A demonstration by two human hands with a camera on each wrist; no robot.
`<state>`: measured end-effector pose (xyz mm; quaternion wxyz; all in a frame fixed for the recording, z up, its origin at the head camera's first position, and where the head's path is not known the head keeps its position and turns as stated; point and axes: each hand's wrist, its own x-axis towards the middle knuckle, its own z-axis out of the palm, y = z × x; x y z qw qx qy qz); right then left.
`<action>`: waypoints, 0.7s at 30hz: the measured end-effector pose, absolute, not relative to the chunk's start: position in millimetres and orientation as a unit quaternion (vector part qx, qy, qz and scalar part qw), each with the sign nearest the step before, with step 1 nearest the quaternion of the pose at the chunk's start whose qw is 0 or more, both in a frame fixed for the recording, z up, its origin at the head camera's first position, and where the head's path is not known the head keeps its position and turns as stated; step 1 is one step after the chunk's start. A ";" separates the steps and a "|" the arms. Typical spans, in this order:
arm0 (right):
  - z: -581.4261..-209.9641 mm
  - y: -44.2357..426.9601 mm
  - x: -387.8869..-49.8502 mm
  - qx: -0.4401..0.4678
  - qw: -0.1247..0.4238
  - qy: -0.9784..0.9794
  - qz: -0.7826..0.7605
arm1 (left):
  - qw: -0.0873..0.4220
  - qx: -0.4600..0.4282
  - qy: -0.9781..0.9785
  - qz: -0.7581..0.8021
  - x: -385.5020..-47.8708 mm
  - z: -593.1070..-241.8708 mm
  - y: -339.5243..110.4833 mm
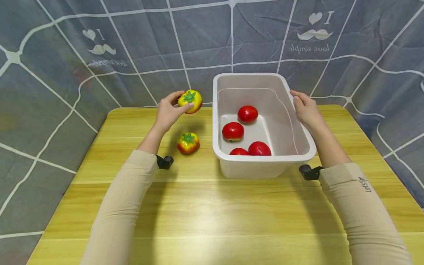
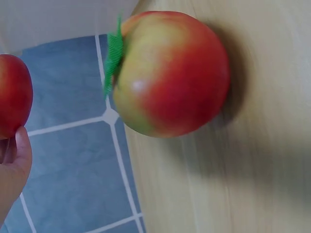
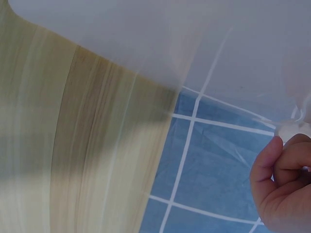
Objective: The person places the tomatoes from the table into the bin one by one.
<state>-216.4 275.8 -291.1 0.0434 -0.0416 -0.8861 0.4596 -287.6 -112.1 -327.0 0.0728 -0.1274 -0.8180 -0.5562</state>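
In the head view my left hand [image 1: 169,112] holds a yellow-and-red tomato [image 1: 195,96] with a green leafy top, in the air left of the bin. Its thumb lies across the front of the tomato. A second such tomato [image 1: 188,143] sits on the table below that hand; the left wrist view shows this tomato [image 2: 175,77] close up. My right hand [image 1: 306,110] grips the right rim of a white plastic bin [image 1: 265,167]. Inside the bin lie several red tomatoes [image 1: 233,131]. In the right wrist view, the fingers [image 3: 267,167] curl at the bin's edge.
The wooden table [image 1: 212,221] runs back to a grey curtain [image 1: 205,40] with white lines, which also hangs at both sides. A black wrist mount [image 1: 164,162] sticks out from the left cuff, and another black mount [image 1: 310,172] from the right.
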 end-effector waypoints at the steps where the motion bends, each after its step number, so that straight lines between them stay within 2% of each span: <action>1: -291.4 276.1 -216.6 -0.042 0.044 -0.885 0.461 | 0.075 -0.131 -0.819 -0.554 -287.8 -326.2 -111.2; 21: -291.2 276.0 -217.7 -0.043 0.045 -0.885 0.461 | 0.090 -0.158 -0.834 -0.521 -287.5 -295.9 -97.0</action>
